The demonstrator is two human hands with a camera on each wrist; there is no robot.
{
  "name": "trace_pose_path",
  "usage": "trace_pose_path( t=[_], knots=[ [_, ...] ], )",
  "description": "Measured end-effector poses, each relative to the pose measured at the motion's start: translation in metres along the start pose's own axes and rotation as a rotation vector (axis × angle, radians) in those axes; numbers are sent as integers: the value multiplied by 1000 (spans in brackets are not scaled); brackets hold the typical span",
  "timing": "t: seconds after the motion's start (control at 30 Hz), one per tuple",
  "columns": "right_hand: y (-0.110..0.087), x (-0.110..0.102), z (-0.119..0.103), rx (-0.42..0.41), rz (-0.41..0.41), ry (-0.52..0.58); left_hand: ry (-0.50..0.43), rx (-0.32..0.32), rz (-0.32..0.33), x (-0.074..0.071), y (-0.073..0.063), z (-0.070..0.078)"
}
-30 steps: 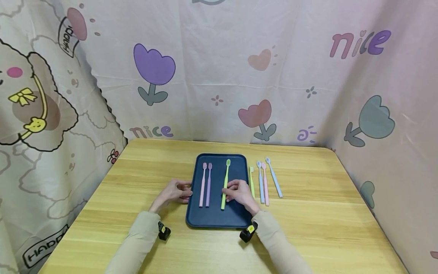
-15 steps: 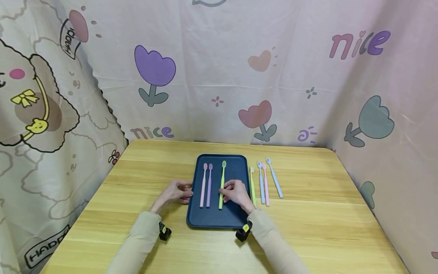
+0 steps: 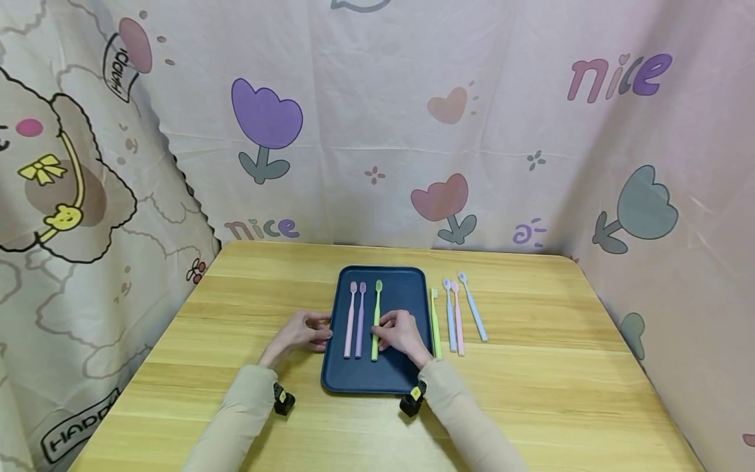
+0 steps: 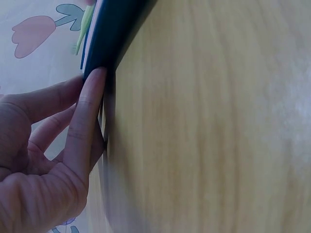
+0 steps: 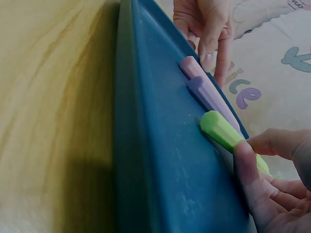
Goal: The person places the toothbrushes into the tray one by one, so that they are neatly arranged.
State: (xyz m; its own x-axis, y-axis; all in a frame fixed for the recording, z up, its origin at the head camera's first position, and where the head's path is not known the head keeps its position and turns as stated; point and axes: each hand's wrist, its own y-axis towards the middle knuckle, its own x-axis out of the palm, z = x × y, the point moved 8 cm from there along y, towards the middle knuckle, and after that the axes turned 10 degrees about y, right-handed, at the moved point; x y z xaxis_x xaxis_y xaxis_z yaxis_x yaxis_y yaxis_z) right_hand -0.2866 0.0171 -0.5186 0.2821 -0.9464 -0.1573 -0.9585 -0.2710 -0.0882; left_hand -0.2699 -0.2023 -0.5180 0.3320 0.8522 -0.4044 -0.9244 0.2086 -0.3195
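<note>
My right hand (image 3: 404, 333) pinches a green toothbrush (image 3: 376, 308) between thumb and fingers, low on its handle, over the dark blue tray (image 3: 377, 381). The right wrist view shows the thumb and forefinger on the handle, whose blunt end points toward the tray's near side. Left of it, a pink toothbrush (image 3: 349, 328) and a purple toothbrush (image 3: 360, 328) lie side by side in the tray, heads at the far end. My left hand (image 3: 302, 331) holds the tray's left rim, with thumb and forefinger meeting at its edge in the left wrist view (image 4: 63, 126).
Right of the tray lie another green toothbrush (image 3: 435, 321), a blue toothbrush (image 3: 451, 321), a second pink toothbrush (image 3: 457, 321) and a slanted blue one. All rest on the wooden table (image 3: 531, 380). A printed curtain (image 3: 366, 98) hangs behind the table and along its sides.
My right hand has moved left across the tray with the green toothbrush, bringing it closer to the purple one and more nearly parallel. My left hand has stayed at the rim.
</note>
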Motion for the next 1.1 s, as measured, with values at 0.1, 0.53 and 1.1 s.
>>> trace_pose_path(
  t=[0.1, 0.53, 1.1],
  knots=[
    [1, 2, 0, -14, 0, -14, 0, -3, 1, 0, 0, -1],
    [-2, -1, 1, -44, 18, 16, -5, 8, -2, 0, -2, 2],
    [-2, 7, -2, -96, -26, -14, -6, 16, -6, 0, -1, -1]
  ],
)
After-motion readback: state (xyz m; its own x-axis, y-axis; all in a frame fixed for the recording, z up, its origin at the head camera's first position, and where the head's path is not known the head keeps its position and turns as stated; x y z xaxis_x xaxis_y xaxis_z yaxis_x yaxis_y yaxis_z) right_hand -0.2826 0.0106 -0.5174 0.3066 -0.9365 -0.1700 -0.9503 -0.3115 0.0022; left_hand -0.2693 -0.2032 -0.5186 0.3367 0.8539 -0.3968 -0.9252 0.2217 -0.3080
